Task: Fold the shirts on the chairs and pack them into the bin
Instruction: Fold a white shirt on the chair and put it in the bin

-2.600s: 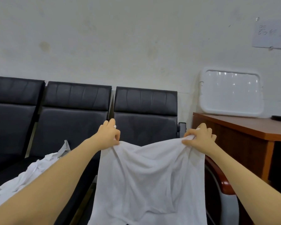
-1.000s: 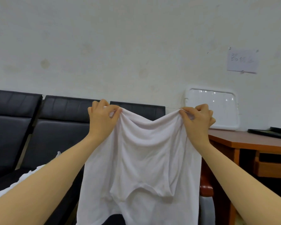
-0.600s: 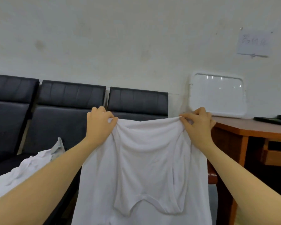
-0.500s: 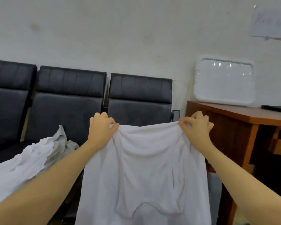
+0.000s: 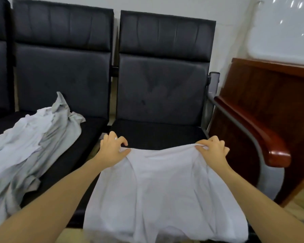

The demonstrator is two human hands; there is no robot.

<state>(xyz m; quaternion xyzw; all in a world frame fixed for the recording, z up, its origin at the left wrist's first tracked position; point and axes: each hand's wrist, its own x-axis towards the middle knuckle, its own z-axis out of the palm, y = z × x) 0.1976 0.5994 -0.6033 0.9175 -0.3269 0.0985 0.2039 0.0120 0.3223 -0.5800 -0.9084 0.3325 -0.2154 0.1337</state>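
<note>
A white shirt (image 5: 163,192) lies spread over the front of the right black chair's seat (image 5: 156,134), its lower part hanging off the front edge. My left hand (image 5: 112,149) pinches the shirt's far left corner. My right hand (image 5: 213,149) pinches the far right corner. Both hands sit low over the seat. A pile of crumpled light grey and white shirts (image 5: 26,148) lies on the middle chair to the left. No bin is in view.
A row of black padded chairs (image 5: 63,67) stands against the wall. A brown wooden desk (image 5: 270,95) is at the right, with the chair's red-brown armrest (image 5: 263,137) in front of it. A white tray (image 5: 281,32) leans on the wall above the desk.
Both hands have lowered the shirt from chest height down onto the right chair's seat. My view has tilted down toward the chairs.
</note>
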